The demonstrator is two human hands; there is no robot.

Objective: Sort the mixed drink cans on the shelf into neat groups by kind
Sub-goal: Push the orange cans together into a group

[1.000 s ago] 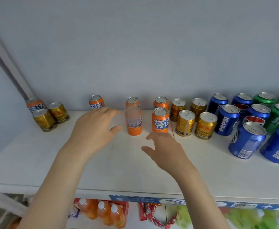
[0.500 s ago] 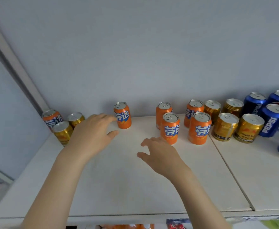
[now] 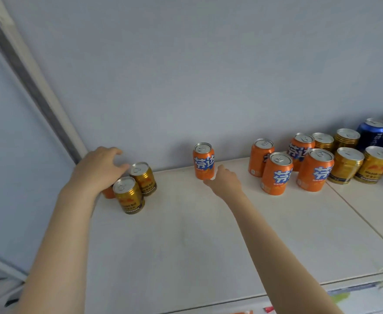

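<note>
Centrally, lone orange can (image 3: 204, 161) upright on white shelf (image 3: 186, 234), near back wall (image 3: 208, 75), well apart from either cluster. At its foot, right hand (image 3: 225, 181), thumb left of the base, fingers to the right; grasp or mere touch, cannot tell, fingertips hidden.

At the shelf's far-left corner, left hand (image 3: 100, 168), fingers loosely curved above a part-hidden orange can (image 3: 109, 193), thumb beside the top of the rear gold can (image 3: 143, 177); holding or hovering, cannot tell. Just ahead of that one, front gold can (image 3: 128, 194).

Rightward, four orange cans (image 3: 276, 173) packed in two rows, then four gold cans (image 3: 345, 165) likewise, then blue cans (image 3: 372, 133) at the frame edge. All upright, pull tabs in place on the tops that show.
</note>
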